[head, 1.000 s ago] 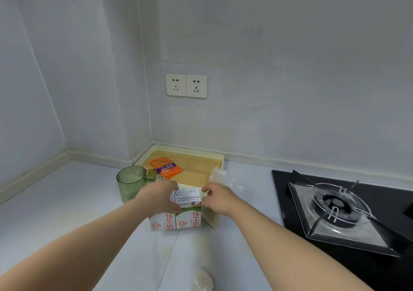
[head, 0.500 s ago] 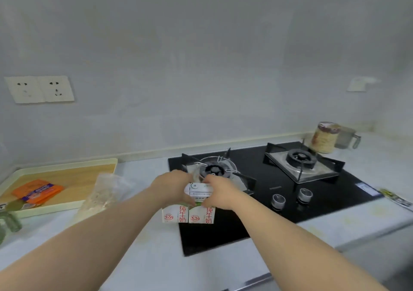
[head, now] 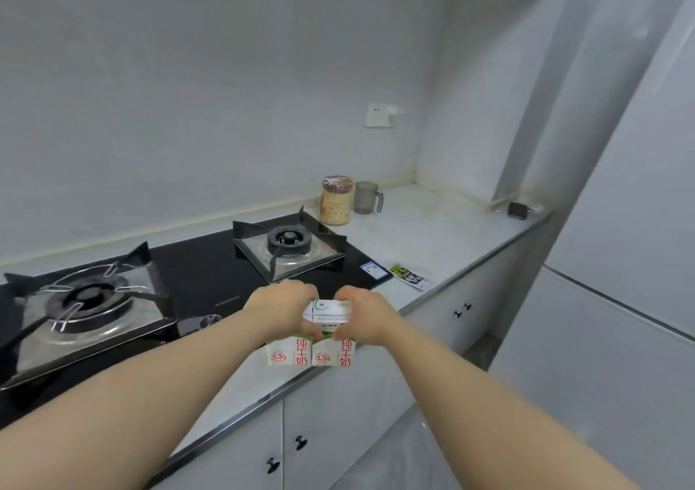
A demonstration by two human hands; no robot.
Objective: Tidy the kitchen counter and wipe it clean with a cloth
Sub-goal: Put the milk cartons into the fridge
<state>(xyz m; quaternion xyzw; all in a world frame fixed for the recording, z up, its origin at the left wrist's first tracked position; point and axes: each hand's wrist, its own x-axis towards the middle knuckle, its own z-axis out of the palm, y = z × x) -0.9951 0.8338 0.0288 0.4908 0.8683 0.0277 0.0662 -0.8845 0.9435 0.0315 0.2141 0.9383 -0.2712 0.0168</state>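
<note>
Milk cartons (head: 310,350) clasped from both sides by left hand (head: 280,312) and right hand (head: 366,316), at counter (head: 432,233) front edge beside hob (head: 210,271) — tidying judged midway. Jar (head: 336,200), packet (head: 408,278) not yet cleared; no cloth seen — wiping judged undone.

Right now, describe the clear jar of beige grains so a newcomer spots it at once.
Start at the black glass gas hob and its right-hand steel burner. Just beyond that burner's far right corner, on the pale counter near the wall, stands the clear jar of beige grains. Unlike the grey translucent mug at its right, it is taller, full and has no handle.
</note>
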